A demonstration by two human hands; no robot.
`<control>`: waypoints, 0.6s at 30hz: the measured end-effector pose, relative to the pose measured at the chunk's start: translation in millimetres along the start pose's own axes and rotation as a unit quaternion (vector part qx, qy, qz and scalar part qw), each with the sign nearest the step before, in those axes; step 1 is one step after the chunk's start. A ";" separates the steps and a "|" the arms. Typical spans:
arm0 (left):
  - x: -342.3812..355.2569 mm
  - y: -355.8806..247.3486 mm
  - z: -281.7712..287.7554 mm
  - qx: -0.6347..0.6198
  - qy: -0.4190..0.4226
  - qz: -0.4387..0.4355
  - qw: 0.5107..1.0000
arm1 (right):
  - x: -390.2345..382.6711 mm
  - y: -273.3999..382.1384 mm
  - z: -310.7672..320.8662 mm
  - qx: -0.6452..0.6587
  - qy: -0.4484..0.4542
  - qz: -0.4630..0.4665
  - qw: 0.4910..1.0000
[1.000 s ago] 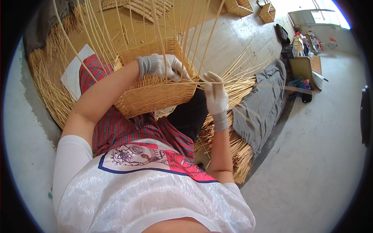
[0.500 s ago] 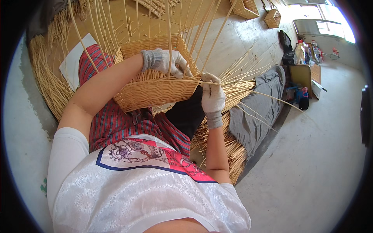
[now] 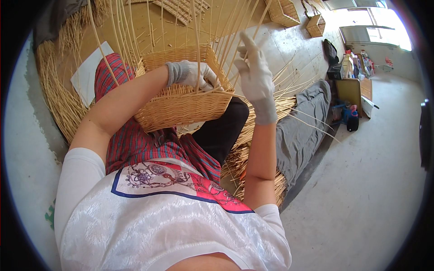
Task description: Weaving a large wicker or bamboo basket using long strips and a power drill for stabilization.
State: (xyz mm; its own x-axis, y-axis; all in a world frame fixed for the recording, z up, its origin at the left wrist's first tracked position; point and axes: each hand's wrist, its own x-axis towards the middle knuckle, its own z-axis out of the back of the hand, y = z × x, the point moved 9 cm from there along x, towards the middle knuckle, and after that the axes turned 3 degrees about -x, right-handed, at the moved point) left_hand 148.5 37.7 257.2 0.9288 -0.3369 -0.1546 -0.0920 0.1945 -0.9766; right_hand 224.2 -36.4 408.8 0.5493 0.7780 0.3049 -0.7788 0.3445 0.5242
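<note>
A woven wicker basket (image 3: 181,110) rests tilted across my lap, with long upright wicker stakes (image 3: 197,40) rising from its sides. Reaching over it, my left hand (image 3: 199,76), in a white glove with a grey cuff, is closed on the basket's near rim close to the right corner. My right hand (image 3: 257,81), gloved likewise, is raised beside the stakes right of that corner. Its fingers stretch upward, apart from the thumb; no strand shows clearly in it. The left fingertips are partly hidden against the weave.
Bundled wicker rods (image 3: 253,149) lie right of my knee, partly under a grey cloth (image 3: 303,131). More rods (image 3: 58,95) stand at the left wall. Finished baskets (image 3: 283,13) sit on the far floor. A white sheet (image 3: 87,74) lies behind the checked cloth over my leg.
My right hand has risen from the basket's corner to beside the stakes, and its fingers have straightened. The long strand it held no longer stretches off to the right. My left hand stays at the rim.
</note>
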 end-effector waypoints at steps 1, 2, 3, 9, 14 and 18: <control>-0.5 1.2 -1.6 -0.025 0.011 0.005 1.000 | 7.8 9.7 0.5 -0.148 -0.028 0.025 0.988; -0.5 1.2 -2.0 -0.040 0.016 0.001 0.999 | 8.9 27.4 2.3 -0.284 -0.081 0.084 0.952; -1.0 0.0 -1.9 -0.055 0.019 -0.012 0.998 | 9.9 22.0 3.4 -0.270 -0.085 0.035 0.959; -8.0 13.2 -5.6 -0.080 0.011 0.034 0.996 | -64.1 27.9 -16.7 -0.261 -0.074 0.144 0.952; -43.5 11.2 4.1 -0.097 -0.120 0.088 0.984 | -90.7 -16.2 -31.5 -0.209 0.010 0.077 0.975; -75.2 -34.1 29.9 -0.218 -0.153 -0.139 0.954 | -80.0 -15.5 -23.8 -0.150 0.006 0.056 0.987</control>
State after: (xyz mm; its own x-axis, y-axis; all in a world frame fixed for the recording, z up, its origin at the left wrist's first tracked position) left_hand 92.6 83.9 306.6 0.9941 -0.0220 0.1058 0.0951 -0.2881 -0.9529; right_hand 185.2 -91.5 357.3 0.4531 0.8252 0.3372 -0.8898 0.3956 0.2275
